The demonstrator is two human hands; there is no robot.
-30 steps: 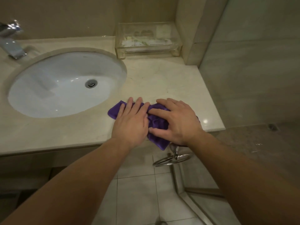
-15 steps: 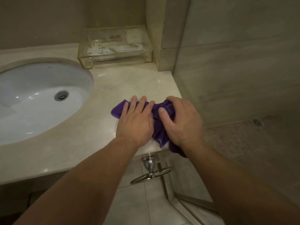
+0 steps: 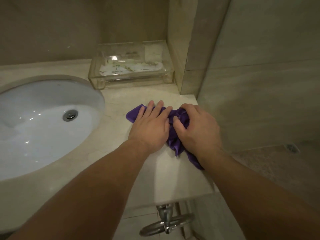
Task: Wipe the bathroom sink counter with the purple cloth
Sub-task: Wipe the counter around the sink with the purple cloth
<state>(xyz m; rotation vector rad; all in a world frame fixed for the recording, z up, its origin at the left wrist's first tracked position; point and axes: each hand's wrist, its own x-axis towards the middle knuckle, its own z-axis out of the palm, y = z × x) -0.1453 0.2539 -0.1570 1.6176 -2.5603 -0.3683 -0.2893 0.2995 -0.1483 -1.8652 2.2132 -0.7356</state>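
Note:
The purple cloth [image 3: 174, 139] lies crumpled on the beige marble counter [image 3: 114, 153], to the right of the white oval sink basin [image 3: 34, 132]. My left hand [image 3: 152, 125] presses flat on the cloth's left part with straight fingers. My right hand [image 3: 197, 129] covers the right part, its fingers curled into the bunched fabric. A tail of cloth trails toward the counter's right edge under my right wrist.
A clear acrylic box [image 3: 131, 66] with packets stands at the back against the wall. A tiled pillar [image 3: 183, 49] and a glass shower panel [image 3: 259, 84] bound the counter on the right. A chrome towel ring [image 3: 166, 222] hangs below the front edge.
Both hands and the cloth have slid away from the front edge toward the back right of the counter. The view has shifted right, and the faucet has left the frame.

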